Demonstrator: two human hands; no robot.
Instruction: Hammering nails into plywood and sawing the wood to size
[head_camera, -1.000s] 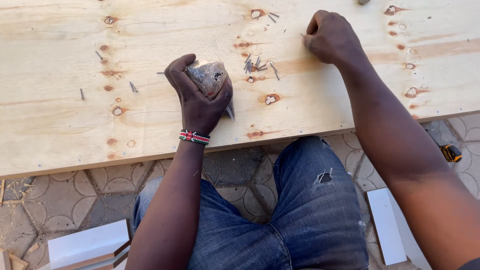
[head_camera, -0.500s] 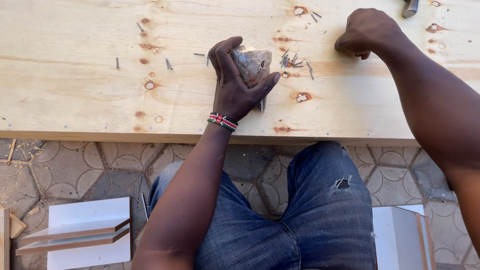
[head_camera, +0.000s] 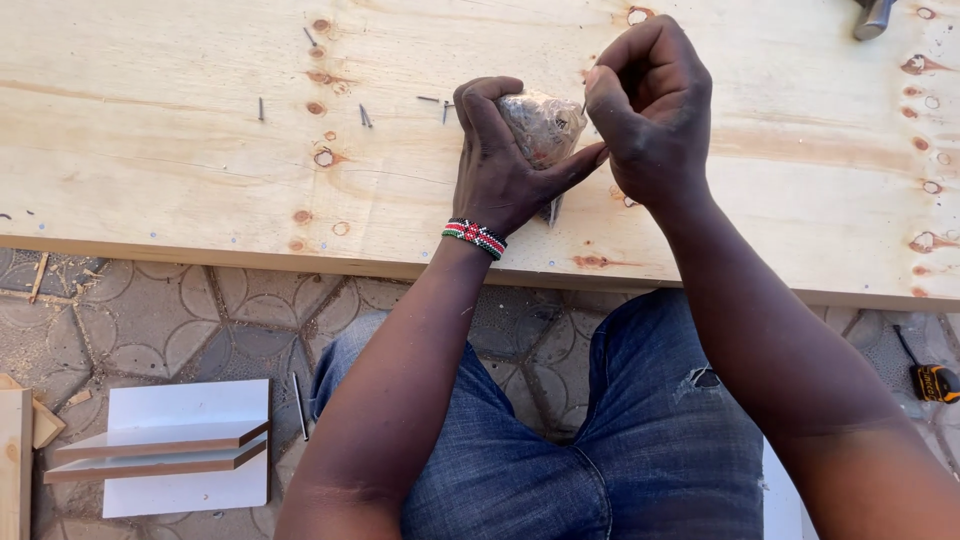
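Gripping a grey stone (head_camera: 543, 125) on the plywood sheet (head_camera: 180, 170), left hand (head_camera: 497, 165) fingers wrapped around it, right hand (head_camera: 650, 110) just beside the stone, fingertips pinched together, loose nails (head_camera: 365, 116) left of the stone, beaded wristband (head_camera: 475, 237) below it

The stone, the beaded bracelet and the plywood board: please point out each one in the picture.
stone (head_camera: 545, 125), head view, on its rough top face.
beaded bracelet (head_camera: 474, 237), head view, on the band at the left wrist.
plywood board (head_camera: 180, 170), head view, on bare wood.

Left hand (head_camera: 497, 165) clenched; right hand (head_camera: 648, 105) pinching beside it.
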